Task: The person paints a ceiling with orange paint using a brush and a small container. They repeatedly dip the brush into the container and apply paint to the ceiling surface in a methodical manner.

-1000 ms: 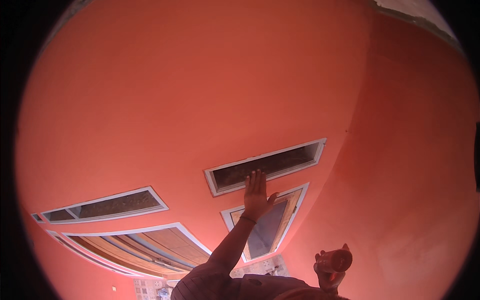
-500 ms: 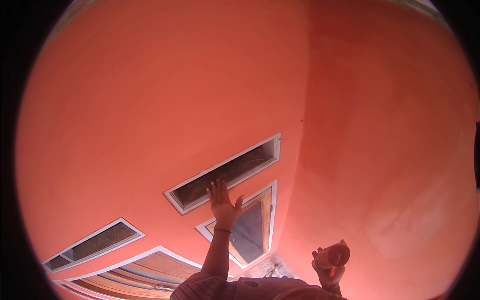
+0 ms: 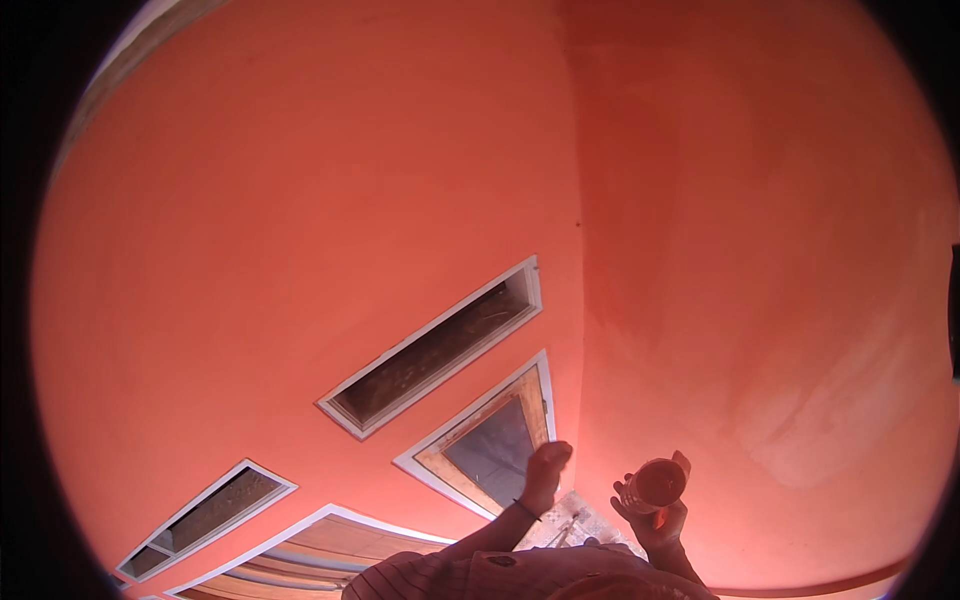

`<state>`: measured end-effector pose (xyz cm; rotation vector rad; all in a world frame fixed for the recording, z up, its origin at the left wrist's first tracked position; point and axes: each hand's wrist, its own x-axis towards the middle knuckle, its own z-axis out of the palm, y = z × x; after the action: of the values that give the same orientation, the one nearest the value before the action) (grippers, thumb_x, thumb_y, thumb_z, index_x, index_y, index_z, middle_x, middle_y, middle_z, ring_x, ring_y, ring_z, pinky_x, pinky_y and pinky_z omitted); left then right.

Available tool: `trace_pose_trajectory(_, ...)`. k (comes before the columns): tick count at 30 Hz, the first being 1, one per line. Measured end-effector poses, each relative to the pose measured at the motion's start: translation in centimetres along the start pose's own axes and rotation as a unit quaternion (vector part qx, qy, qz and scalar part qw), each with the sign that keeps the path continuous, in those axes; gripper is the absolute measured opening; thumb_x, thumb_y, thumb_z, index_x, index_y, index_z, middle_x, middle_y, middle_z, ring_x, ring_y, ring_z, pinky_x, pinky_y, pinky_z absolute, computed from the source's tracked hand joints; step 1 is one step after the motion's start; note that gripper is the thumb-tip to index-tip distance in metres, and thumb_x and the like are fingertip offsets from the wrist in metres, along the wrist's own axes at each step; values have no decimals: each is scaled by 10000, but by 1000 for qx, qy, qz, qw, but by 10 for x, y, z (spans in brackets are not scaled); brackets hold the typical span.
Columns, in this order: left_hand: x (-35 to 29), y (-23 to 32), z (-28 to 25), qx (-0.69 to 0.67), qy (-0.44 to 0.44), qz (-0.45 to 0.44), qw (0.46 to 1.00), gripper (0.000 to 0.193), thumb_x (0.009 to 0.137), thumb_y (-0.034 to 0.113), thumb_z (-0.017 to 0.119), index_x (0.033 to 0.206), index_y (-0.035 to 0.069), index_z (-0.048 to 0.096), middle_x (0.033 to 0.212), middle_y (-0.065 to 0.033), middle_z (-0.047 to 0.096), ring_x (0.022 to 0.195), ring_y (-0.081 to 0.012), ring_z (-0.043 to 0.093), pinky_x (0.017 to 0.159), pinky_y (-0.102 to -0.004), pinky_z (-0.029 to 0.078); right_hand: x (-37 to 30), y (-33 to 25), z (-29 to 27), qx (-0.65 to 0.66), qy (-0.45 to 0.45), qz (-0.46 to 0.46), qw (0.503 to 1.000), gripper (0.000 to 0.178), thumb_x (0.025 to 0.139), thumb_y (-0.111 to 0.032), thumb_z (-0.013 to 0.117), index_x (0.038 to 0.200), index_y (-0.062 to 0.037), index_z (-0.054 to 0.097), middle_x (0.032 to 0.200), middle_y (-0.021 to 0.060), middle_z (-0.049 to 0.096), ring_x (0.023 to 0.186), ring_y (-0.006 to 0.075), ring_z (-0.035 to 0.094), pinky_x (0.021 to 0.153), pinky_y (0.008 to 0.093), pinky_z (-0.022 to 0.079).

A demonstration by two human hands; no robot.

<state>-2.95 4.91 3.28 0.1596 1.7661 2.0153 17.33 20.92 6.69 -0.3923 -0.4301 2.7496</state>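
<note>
My right hand (image 3: 664,522) is wrapped around a cup (image 3: 660,484) at the lower right. The cup is short, round and reddish, tilted so that its mouth and dark inside show. What it contains is too dim to make out. To its left, my left hand (image 3: 547,470) is raised in front of the lower right edge of a white-framed window (image 3: 495,440). Its fingers look curled together, and nothing shows in them. A dark band (image 3: 526,511) circles that wrist. The two hands are apart, and neither visibly touches the wall.
An orange-red wall (image 3: 300,220) meets a second orange-red wall (image 3: 760,220) at a corner. Two narrow white-framed vent openings (image 3: 430,345) (image 3: 205,515) sit in the left wall. A wooden door or shutter (image 3: 310,555) is at the lower left. Pale ground (image 3: 580,522) shows below.
My left hand has dropped from before the narrow opening, moved right and gone from spread to curled. My right hand still holds the cup, tilted slightly differently. The view has shifted a little.
</note>
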Motion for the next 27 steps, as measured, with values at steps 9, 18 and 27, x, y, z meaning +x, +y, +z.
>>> trace_pose_trajectory(9, -27, -37, 76, -224, -129, -192, 947, 439, 1137, 510, 455, 1316, 159, 650, 1216, 28, 714, 1133, -106, 673, 917, -328, 572, 21, 25, -1, -585, -47, -187, 788, 401, 1125, -307, 506, 1407, -28, 561, 1315, 75, 676, 1265, 200, 647, 1045, 379, 570)
trace_pose_trajectory(18, -35, -21, 69, -358, -216, -229, 879, 396, 1115, 383, 480, 1373, 113, 612, 1358, -80, 674, 1247, -263, 660, 1029, -482, 561, 50, 25, -30, -158, 52, -18, 986, 413, 1140, -309, 478, 1445, -49, 576, 1233, 74, 702, 1097, 199, 694, 864, 341, 589)
trace_pose_trajectory(27, -40, -8, 47, -440, -331, -244, 799, 483, 1108, 405, 482, 1474, 97, 547, 1478, -137, 590, 1335, -304, 601, 1105, -562, 517, 36, 8, 0, -404, 72, -18, 912, 448, 1129, -385, 502, 1339, -10, 628, 800, 25, 638, 482, 103, 543, 377, 236, 408)
